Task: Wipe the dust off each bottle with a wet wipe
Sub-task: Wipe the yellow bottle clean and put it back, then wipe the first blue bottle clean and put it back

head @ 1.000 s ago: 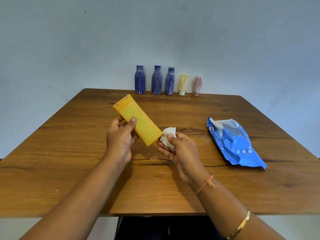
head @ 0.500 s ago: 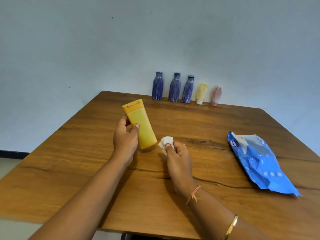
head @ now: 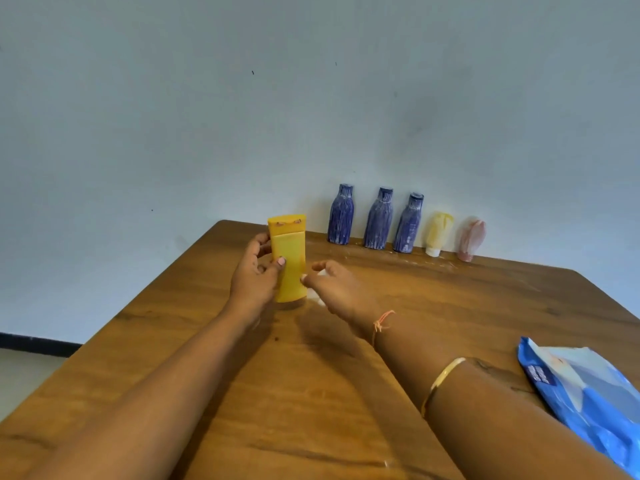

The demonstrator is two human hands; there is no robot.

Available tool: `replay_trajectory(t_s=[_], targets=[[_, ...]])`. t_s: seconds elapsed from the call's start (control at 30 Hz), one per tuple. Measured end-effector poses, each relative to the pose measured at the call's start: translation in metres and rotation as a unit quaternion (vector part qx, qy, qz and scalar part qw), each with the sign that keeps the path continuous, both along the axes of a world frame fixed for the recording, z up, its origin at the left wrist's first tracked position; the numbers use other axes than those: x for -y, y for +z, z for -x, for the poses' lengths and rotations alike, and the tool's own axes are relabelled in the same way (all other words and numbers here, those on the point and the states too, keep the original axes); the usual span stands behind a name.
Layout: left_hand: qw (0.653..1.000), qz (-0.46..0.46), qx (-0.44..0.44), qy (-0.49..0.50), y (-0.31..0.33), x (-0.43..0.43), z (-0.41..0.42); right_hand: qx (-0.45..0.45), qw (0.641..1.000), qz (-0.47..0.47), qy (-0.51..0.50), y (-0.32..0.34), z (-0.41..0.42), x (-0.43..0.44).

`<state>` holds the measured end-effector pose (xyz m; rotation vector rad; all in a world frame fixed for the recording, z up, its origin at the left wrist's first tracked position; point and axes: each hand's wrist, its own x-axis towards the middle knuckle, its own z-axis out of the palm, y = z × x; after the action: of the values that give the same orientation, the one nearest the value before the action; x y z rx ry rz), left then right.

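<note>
My left hand grips a yellow bottle, which stands upright with its flat cap end up and its base on the wooden table. Just right of the bottle is my right hand, its fingertips at the bottle's lower edge. A crumpled white wet wipe peeks out from under its curled fingers and is mostly hidden. Along the wall stand three dusty blue bottles, a small pale yellow bottle and a pink one, both cap down.
A blue pack of wet wipes lies at the table's right edge near my right forearm. White dust specks lie on the table in front of the row of bottles. The table's left edge runs close to my left arm.
The yellow bottle went from tilted in the air to upright on the table, farther back. My right hand with the wipe moved up beside it. The view swung left.
</note>
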<state>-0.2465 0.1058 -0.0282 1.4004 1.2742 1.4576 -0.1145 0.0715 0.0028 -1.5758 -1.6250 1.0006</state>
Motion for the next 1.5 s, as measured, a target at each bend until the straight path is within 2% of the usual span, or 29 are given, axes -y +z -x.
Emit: replay_trajectory(t_s=[0.1,0.2,0.33,0.5,0.73,0.93,1.13,1.3,1.5], targets=[[1.0,-0.015,-0.006,-0.024,0.003,-0.046,0.001,0.056,0.997,-0.044,0.028,-0.009,-0.001,-0.039],[0.998,-0.012,0.03,-0.048,0.004,-0.088,-0.001,0.062,0.995,-0.07,0.022,-0.019,-0.003,-0.082],[0.997,-0.015,0.054,-0.06,0.002,-0.134,-0.008,0.078,0.995,-0.065,0.023,-0.03,-0.004,-0.133],[0.998,-0.007,0.063,-0.03,-0.008,-0.188,-0.017,0.12,0.991,-0.055,0.033,-0.034,-0.007,-0.178],[0.998,0.002,0.049,-0.045,-0.025,-0.234,-0.025,0.17,0.984,-0.028,0.034,-0.04,-0.009,-0.214],[0.998,-0.006,0.037,-0.049,-0.029,-0.247,-0.022,0.182,0.983,-0.021,0.029,-0.038,-0.008,-0.224],[0.997,-0.014,0.026,-0.065,-0.03,-0.243,-0.018,0.154,0.987,-0.05,0.007,-0.041,-0.012,-0.214],[0.998,-0.006,-0.007,-0.067,-0.028,-0.237,-0.012,0.135,0.989,-0.06,0.011,-0.042,-0.024,-0.197],[0.998,-0.003,-0.009,-0.064,-0.021,-0.23,-0.014,0.158,0.985,-0.074,0.017,-0.042,-0.054,-0.161]])
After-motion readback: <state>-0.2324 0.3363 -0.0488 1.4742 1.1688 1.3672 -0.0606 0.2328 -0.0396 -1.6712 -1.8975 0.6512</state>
